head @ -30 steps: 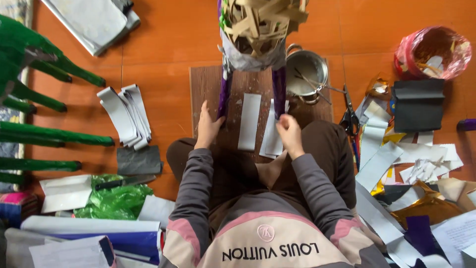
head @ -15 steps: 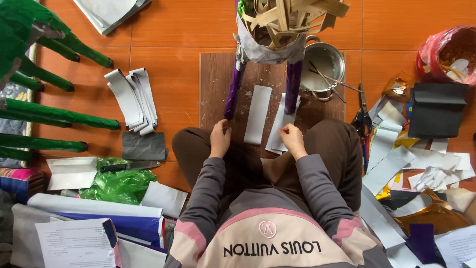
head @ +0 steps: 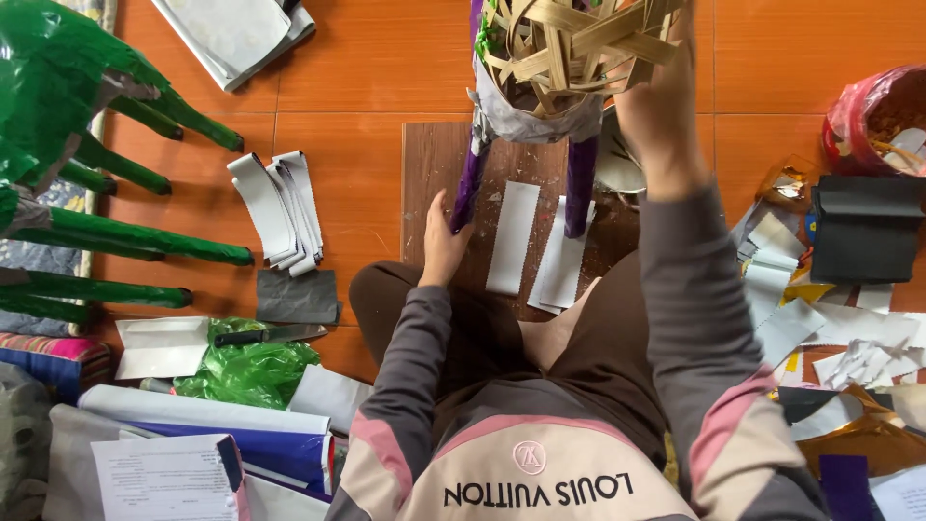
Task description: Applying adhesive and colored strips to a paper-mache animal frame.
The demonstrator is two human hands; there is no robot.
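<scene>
1. Head view: a person sits on the orange floor [head: 367,58] with a brown wooden board [head: 429,164] in front of the knees.
2. On the board stands a woven bamboo frame [head: 569,48]. It has 2 purple legs [head: 581,183], and grey paper is pasted round its lower part.
3. The left hand [head: 442,241] is curled round the left purple leg near its foot, fingers closed on it.
4. The right hand [head: 661,92] is up high at the frame's right side, touching the weave. I cannot tell if its fingers are closed or apart.
5. The frame looks light, because it is thin strips with lots of holes. It looks stiff but easy to crush or bend.
6. The paper skin could tear or be wet with glue, so it is best left alone.
7. The legs look like the strongest places to hold, 1 hand low and 1 hand high.
8. White paper strips [head: 512,236] lie flat on the board between the legs. A knife [head: 265,336] lies on green plastic, well apart.
</scene>
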